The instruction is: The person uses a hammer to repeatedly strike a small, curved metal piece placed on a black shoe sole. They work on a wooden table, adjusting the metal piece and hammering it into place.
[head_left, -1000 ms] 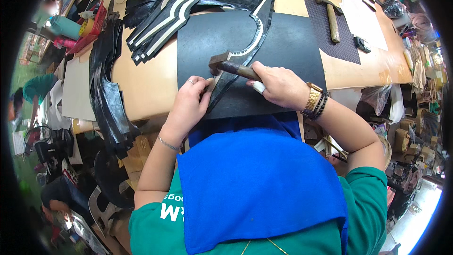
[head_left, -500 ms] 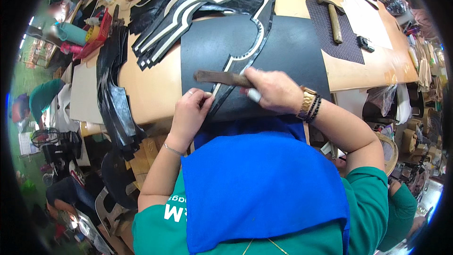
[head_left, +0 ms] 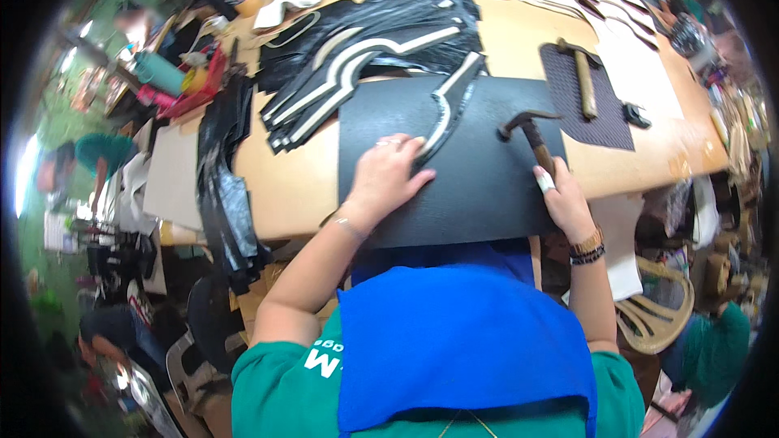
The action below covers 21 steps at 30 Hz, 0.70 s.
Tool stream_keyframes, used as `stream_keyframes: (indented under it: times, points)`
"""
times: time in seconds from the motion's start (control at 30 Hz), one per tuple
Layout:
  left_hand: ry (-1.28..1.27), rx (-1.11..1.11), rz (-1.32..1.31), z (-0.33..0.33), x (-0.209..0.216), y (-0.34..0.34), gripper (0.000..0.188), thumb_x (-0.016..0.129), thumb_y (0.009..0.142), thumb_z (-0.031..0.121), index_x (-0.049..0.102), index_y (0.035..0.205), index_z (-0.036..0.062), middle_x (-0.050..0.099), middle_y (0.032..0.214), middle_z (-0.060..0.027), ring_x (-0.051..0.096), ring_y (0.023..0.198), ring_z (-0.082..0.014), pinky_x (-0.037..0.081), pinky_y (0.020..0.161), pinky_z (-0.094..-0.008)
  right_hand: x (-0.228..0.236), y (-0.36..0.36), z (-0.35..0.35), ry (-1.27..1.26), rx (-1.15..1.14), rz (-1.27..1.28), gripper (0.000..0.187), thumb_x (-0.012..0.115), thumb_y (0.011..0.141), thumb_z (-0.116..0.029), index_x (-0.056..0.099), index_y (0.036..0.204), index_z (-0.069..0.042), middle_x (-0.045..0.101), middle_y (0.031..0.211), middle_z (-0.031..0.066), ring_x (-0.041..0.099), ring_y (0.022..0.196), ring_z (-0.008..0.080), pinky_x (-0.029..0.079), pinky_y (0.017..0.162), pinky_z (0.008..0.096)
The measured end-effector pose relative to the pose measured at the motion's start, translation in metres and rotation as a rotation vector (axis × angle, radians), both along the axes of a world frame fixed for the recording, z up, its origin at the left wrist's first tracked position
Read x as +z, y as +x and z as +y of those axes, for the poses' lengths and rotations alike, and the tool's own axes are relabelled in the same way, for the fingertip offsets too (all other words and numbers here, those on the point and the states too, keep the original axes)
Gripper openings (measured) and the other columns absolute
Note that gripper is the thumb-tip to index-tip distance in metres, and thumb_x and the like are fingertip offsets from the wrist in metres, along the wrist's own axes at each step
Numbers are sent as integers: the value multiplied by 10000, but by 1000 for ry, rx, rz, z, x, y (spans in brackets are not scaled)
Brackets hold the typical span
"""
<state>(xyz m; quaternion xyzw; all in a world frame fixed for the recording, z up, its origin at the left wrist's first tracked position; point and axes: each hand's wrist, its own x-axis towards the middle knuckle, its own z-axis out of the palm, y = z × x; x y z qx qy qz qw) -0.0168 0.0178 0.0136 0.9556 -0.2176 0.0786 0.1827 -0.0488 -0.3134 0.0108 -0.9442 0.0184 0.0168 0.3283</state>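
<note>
My right hand (head_left: pixel 566 201) grips the wooden handle of a hammer (head_left: pixel 534 134) on the right side of a black mat (head_left: pixel 475 186). The hammer's dark metal head is up and apart from the curved piece. My left hand (head_left: pixel 385 174) lies over the near end of a curved black leather piece (head_left: pixel 454 101) with a cream strip along it. Its fingers are stretched out and the thumb is spread to the right. The part of the leather piece under my palm is hidden.
Behind the mat, a pile of black leather pieces (head_left: pixel 349 65) with cream strips covers the table. More black strips (head_left: pixel 223 186) hang over the front edge at left. A second hammer (head_left: pixel 586 85) rests on a textured dark pad (head_left: pixel 560 81), beside a small black object (head_left: pixel 636 116).
My right hand has swung the hammer away to the right, off the leather piece. My left hand has gone from pinching the piece's near end to lying flat over it. The view has shifted.
</note>
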Motion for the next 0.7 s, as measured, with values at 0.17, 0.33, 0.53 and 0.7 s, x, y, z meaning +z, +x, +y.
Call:
stream_keyframes:
  times: [0.17, 0.33, 0.53, 0.7]
  points:
    - [-167, 249, -144, 29, 24, 25, 232, 560, 972, 95, 668, 1177, 75, 698, 1022, -208, 683, 963, -366, 552, 845, -481, 2, -7, 2, -57, -32, -35, 366, 556, 1038, -327, 526, 1168, 14, 650, 910, 320, 626, 908, 526, 478, 757, 553]
    - [-461, 635, -184, 175, 58, 17, 317, 551, 974, 54, 662, 1268, 95, 730, 1058, -152, 699, 943, -226, 538, 868, -357, 5, -6, 5, -34, -6, -3, 358, 561, 1037, -309, 523, 1169, 21, 634, 842, 314, 622, 839, 521, 472, 710, 546]
    - [15, 1024, -7, 341, -3, -12, 380, 644, 934, 190, 657, 1298, 79, 677, 1207, -214, 663, 1102, -327, 514, 971, -424, 6, -5, 8, -2, 12, -8, 327, 565, 1034, -303, 511, 1110, 11, 630, 786, 296, 621, 793, 513, 461, 676, 548]
    - [36, 644, -193, 229, -16, 57, 404, 693, 912, 337, 690, 1236, 96, 651, 1285, -174, 617, 1192, -352, 475, 1044, -439, 8, -7, 9, -62, -17, -28, 320, 575, 1026, -316, 500, 1058, -6, 638, 775, 294, 625, 781, 510, 459, 664, 567]
